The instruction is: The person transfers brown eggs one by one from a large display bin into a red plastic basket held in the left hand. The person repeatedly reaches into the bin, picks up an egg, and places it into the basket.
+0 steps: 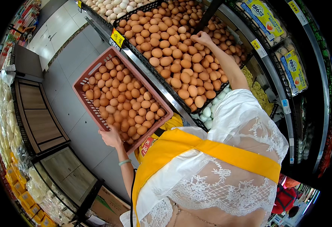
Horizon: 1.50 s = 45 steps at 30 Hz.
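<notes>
A pink plastic crate [82,66] full of brown eggs [120,98] is tilted against the metal front edge of the display. My left hand [111,136], with a bangle at the wrist, grips the crate's lower left rim. A black display basket [154,71] beyond holds a large heap of brown eggs [175,67]. Over this heap, my right hand [202,38] has its fingers curled, close to the lower end of a dark pole [208,17]. Whether it grips the pole or an egg cannot be told.
White eggs [116,10] lie at the top, pale green eggs [207,111] beside the brown heap. Shelves with packaged eggs [293,69] rise at right. A metal rail [157,88] edges the display. Wooden cabinets [41,113] and bagged goods [5,113] stand at left across the tiled floor [83,139].
</notes>
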Each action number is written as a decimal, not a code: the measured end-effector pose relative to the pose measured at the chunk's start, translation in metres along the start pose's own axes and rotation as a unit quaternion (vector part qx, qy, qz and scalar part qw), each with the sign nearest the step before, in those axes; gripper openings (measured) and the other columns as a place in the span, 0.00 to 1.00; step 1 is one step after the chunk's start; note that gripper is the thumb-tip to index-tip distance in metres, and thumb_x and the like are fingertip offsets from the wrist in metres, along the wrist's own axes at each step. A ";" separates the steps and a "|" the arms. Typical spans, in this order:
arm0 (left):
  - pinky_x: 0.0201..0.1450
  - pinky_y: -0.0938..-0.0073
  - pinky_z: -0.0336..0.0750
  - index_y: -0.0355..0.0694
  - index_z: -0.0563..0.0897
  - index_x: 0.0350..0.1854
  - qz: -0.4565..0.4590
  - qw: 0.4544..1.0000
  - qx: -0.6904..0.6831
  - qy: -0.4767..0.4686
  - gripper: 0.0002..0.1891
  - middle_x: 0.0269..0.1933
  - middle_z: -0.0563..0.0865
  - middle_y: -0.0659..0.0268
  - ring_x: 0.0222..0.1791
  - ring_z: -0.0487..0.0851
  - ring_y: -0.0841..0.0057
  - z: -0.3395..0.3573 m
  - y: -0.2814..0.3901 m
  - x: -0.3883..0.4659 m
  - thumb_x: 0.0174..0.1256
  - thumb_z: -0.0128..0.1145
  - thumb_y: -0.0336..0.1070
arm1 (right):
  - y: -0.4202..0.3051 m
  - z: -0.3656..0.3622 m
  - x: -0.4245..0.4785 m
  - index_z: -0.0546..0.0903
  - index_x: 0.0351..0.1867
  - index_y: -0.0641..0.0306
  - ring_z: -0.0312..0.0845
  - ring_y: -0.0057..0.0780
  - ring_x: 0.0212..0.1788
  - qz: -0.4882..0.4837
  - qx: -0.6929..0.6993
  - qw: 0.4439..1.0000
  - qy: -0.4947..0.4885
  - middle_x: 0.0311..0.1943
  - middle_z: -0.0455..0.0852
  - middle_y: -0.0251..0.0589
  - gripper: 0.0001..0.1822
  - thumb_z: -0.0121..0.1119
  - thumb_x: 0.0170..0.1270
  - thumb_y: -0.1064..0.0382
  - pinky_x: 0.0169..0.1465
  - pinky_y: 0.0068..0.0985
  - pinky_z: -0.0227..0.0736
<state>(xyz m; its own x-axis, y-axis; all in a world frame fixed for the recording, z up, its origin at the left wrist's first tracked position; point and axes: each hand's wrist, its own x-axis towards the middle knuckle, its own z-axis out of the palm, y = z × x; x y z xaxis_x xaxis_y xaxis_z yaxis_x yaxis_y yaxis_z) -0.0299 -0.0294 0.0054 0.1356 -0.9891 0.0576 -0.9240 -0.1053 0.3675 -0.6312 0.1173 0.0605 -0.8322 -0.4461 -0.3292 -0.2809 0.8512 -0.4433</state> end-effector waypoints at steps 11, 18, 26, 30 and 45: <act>0.42 0.55 0.79 0.30 0.75 0.53 0.002 1.000 -0.006 0.007 0.29 0.39 0.86 0.47 0.38 0.84 0.50 -0.003 0.004 -0.001 0.58 0.57 0.51 | -0.037 -0.012 -0.030 0.77 0.48 0.61 0.79 0.37 0.44 -0.070 -0.173 0.981 0.048 0.41 0.83 0.44 0.18 0.62 0.54 0.62 0.45 0.35 0.75; 0.42 0.56 0.79 0.31 0.74 0.53 -0.020 1.000 -0.004 -0.016 0.27 0.39 0.86 0.47 0.38 0.85 0.50 -0.013 0.012 0.000 0.58 0.55 0.49 | -0.094 0.014 -0.067 0.81 0.39 0.68 0.84 0.38 0.36 -0.335 -0.035 0.930 0.145 0.33 0.87 0.46 0.10 0.61 0.56 0.68 0.42 0.31 0.80; 0.43 0.55 0.78 0.31 0.74 0.51 -0.029 0.999 -0.018 -0.021 0.26 0.39 0.85 0.47 0.39 0.84 0.50 -0.014 0.012 0.000 0.59 0.55 0.49 | -0.201 0.165 -0.177 0.79 0.36 0.68 0.81 0.47 0.40 -0.585 -0.101 0.800 -0.083 0.33 0.83 0.50 0.10 0.58 0.50 0.73 0.44 0.39 0.76; 0.42 0.55 0.78 0.31 0.74 0.51 -0.021 1.000 -0.006 -0.002 0.26 0.39 0.85 0.48 0.39 0.84 0.50 -0.012 0.010 0.000 0.58 0.55 0.49 | -0.195 0.250 -0.176 0.79 0.43 0.67 0.77 0.42 0.49 -0.626 -0.387 0.670 -0.096 0.44 0.82 0.48 0.15 0.60 0.51 0.70 0.51 0.44 0.69; 0.37 0.53 0.80 0.30 0.74 0.54 0.010 1.000 0.015 -0.004 0.31 0.36 0.86 0.46 0.36 0.85 0.49 -0.001 0.003 0.001 0.58 0.56 0.54 | -0.181 0.131 -0.214 0.69 0.46 0.67 0.77 0.41 0.38 -0.484 0.106 0.853 -0.164 0.36 0.78 0.48 0.24 0.63 0.47 0.63 0.40 0.33 0.74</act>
<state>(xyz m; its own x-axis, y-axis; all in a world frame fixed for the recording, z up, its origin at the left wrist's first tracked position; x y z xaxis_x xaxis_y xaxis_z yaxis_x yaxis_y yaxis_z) -0.0317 -0.0304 0.0077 0.1147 -0.9918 0.0563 -0.9369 -0.0891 0.3381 -0.3395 0.0222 0.1024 -0.0699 -0.9946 0.0768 -0.6385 -0.0145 -0.7695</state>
